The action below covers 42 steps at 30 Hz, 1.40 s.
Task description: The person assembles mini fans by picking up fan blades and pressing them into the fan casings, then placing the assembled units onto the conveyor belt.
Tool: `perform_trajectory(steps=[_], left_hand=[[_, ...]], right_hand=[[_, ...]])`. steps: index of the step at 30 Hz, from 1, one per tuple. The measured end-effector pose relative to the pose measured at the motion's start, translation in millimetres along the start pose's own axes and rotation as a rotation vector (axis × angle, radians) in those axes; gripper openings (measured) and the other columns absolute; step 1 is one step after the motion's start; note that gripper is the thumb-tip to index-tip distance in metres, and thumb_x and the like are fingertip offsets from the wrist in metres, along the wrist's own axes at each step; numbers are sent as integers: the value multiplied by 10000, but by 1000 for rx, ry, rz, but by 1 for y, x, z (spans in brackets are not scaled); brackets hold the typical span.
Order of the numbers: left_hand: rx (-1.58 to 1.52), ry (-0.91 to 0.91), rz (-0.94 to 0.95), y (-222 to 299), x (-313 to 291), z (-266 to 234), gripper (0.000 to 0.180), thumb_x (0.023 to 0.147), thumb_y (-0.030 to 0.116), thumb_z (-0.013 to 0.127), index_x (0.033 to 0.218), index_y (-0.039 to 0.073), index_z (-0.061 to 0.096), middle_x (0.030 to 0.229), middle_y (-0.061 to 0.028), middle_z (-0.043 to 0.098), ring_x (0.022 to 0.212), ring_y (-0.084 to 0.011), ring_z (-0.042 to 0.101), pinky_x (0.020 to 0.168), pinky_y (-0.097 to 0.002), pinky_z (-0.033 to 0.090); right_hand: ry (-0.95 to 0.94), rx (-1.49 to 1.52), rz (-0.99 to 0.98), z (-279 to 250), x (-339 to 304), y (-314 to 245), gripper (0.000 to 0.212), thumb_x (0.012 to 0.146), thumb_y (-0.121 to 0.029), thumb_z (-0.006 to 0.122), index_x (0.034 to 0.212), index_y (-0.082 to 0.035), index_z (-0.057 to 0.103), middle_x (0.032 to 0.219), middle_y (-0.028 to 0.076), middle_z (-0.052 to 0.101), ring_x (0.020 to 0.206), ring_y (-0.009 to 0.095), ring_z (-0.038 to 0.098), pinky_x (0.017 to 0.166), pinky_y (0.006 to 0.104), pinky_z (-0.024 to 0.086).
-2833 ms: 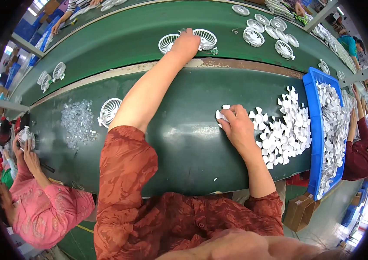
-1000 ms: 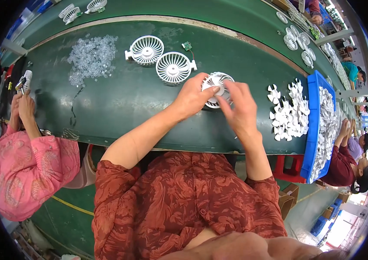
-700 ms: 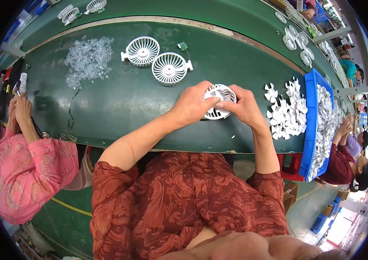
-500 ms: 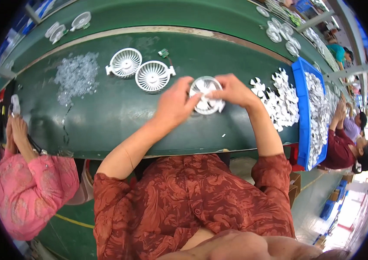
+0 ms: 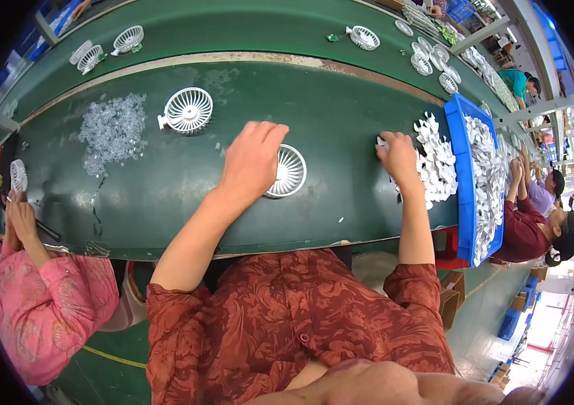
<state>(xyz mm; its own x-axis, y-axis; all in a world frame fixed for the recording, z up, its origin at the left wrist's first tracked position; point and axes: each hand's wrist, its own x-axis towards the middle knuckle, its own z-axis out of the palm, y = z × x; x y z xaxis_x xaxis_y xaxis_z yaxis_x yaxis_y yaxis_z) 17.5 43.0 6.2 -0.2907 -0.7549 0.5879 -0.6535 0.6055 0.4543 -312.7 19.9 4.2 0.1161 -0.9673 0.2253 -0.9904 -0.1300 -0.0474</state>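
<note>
My left hand (image 5: pixel 252 160) is closed on the left side of a round white fan housing (image 5: pixel 292 172) on the green worktable (image 5: pixel 341 196). It covers part of the ribs, and the thumb is hidden. Over to the right, my right hand (image 5: pixel 398 158) pinches a small white fan blade (image 5: pixel 383 143), mostly covered by the fingers. Beside that hand spreads a heap of white fan blades (image 5: pixel 439 165). Another ribbed fan housing (image 5: pixel 189 110) lies by itself further left.
Small clear plastic parts (image 5: pixel 113 131) are heaped at the left. A blue bin (image 5: pixel 461 182) of white parts stands at the right edge. Along the far green belt (image 5: pixel 233 34) lie several housings, one (image 5: pixel 364 38) with a green board. A co-worker in pink (image 5: pixel 50 297) sits at left.
My hands have parted from the housing with a blade they held together. The right moved to the blades, the left to a ribbed housing. One housing now lies on the far belt.
</note>
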Motion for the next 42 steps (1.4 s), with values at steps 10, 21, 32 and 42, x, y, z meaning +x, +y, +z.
perform_trajectory(steps=[10,21,32,42], left_hand=[[73,-323,-194,-5,-6,11,117,819,145,632,876,49,598,863,-92,619,843,-309,580,698,-425,483],[-969,-237,-823,-6,4,8,270,897,216,602,985,-39,592,823,-80,647,638,-89,598,504,-239,476],[-1420,-139,-998,-3,0,19,418,956,350,535,1090,-46,544,926,-90,642,758,-118,637,659,-257,539],[-1373,-127,-893,9,-2,23,373,923,289,596,1088,-43,556,945,-85,638,828,-94,603,698,-247,507]], right_hand=[[-46,885,167,-14,-9,-83,183,902,-126,537,973,14,632,708,89,626,599,160,585,576,274,473],[-36,429,-95,-13,-11,-73,330,776,-133,682,1088,-43,619,921,130,604,803,290,603,712,390,481],[161,446,-50,-20,-6,-106,323,772,-206,720,1045,-62,625,865,114,592,698,298,615,604,371,499],[104,456,-332,-24,-12,-162,298,751,-138,709,1021,-73,602,857,89,549,731,290,602,565,386,491]])
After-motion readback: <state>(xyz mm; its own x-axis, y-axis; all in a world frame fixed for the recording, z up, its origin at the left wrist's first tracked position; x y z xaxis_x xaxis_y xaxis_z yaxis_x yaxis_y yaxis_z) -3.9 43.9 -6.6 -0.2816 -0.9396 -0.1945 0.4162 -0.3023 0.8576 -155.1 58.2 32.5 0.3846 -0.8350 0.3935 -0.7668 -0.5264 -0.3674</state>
